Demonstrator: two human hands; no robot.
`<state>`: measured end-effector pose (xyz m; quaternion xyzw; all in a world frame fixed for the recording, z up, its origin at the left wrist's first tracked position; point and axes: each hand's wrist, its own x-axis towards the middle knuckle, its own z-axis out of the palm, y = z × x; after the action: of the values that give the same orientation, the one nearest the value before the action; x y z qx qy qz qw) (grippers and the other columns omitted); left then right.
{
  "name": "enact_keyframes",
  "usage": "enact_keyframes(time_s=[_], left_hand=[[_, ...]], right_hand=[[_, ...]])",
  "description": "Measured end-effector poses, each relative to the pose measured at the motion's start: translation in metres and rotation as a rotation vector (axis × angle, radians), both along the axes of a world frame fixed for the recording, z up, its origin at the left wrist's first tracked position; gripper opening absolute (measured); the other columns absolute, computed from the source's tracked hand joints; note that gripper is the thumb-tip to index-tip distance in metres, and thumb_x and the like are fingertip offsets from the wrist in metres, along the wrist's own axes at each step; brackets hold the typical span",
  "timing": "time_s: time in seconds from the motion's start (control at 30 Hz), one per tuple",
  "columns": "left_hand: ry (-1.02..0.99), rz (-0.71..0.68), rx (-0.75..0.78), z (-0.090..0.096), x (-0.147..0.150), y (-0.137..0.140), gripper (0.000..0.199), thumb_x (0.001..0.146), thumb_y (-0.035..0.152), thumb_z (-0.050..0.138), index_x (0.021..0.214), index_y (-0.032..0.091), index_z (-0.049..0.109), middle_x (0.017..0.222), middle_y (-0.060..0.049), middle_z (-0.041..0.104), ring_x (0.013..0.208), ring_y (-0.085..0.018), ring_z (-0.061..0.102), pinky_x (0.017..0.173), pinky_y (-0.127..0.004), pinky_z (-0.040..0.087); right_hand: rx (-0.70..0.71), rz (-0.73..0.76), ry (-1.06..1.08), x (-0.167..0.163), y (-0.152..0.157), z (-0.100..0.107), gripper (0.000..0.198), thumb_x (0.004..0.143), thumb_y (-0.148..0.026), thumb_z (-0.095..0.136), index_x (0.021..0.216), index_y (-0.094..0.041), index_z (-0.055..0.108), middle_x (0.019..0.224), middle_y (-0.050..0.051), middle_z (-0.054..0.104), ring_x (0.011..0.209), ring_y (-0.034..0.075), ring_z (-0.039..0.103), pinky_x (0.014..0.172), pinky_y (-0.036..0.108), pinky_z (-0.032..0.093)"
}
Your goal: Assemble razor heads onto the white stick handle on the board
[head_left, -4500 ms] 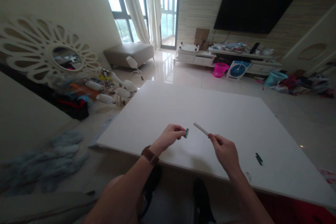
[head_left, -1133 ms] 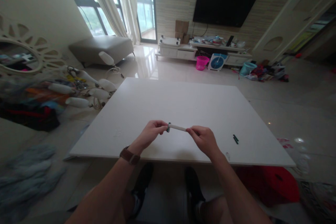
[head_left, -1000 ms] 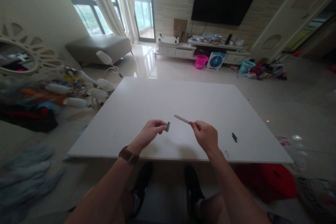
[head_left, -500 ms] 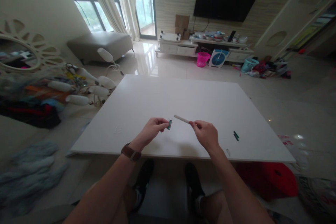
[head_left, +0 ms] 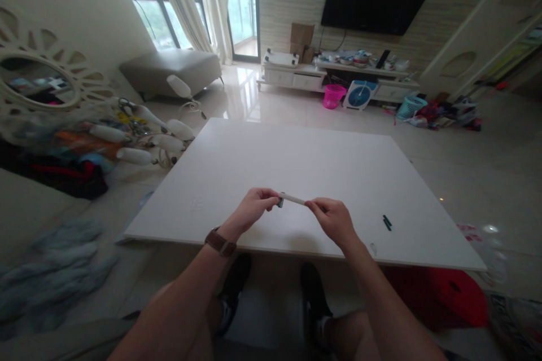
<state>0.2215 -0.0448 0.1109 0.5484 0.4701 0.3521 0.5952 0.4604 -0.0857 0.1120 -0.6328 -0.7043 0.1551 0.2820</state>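
My left hand (head_left: 255,205) pinches a small green-and-black rectangular piece (head_left: 280,203) between thumb and fingertips. Held by its right end in my right hand (head_left: 333,219) is a slim pale grey stick (head_left: 293,199). The stick's far end meets the small piece at my left fingertips; whether the two are joined I cannot tell. Both hands are over the front part of the white table (head_left: 296,158). Two narrow dark green pieces (head_left: 387,223) lie side by side to the right, and a small clear piece (head_left: 373,249) rests near the front edge.
Something faint and transparent (head_left: 197,203) lies at the table's left. A lamp with several white shades (head_left: 136,155) stands beyond the left edge. On the floor to the right is a red round object (head_left: 457,299). A pink basket (head_left: 333,96) stands by the far cabinet.
The gap between my hands has closed: the stick's tip, formerly apart from the small piece, now meets it. The camera view has turned slightly left.
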Motion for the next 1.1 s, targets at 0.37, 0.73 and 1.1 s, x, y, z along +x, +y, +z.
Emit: enact_keyframes(time_s=[0.37,0.73,1.1], left_hand=[[-0.037,0.017,-0.008,-0.001,-0.003,0.001,0.015,0.072,0.028,0.068,0.077,0.015,0.075,0.070,-0.002,0.066,0.064,-0.011,0.047,0.062,-0.025,0.036],[-0.066,0.034,-0.020,-0.003,-0.001,0.001,0.014,0.071,0.028,0.069,0.074,0.015,0.075,0.065,0.000,0.063,0.062,-0.011,0.046,0.061,-0.025,0.035],[-0.097,0.032,-0.042,-0.008,0.001,0.003,0.013,0.069,0.027,0.070,0.072,0.015,0.074,0.062,0.000,0.060,0.060,-0.010,0.043,0.058,-0.025,0.032]], right_hand=[[0.073,-0.157,-0.015,0.000,-0.001,-0.006,0.047,0.096,-0.054,0.048,0.078,-0.020,0.075,0.065,0.003,0.065,0.059,0.014,0.051,0.056,0.026,0.027],[0.025,-0.044,0.001,-0.004,-0.004,-0.005,0.043,0.096,-0.053,0.049,0.079,-0.022,0.074,0.067,0.002,0.066,0.061,0.013,0.053,0.058,0.025,0.028],[0.005,-0.057,-0.053,0.001,-0.004,-0.003,0.046,0.096,-0.053,0.048,0.072,-0.020,0.069,0.065,0.002,0.064,0.060,0.013,0.051,0.057,0.026,0.026]])
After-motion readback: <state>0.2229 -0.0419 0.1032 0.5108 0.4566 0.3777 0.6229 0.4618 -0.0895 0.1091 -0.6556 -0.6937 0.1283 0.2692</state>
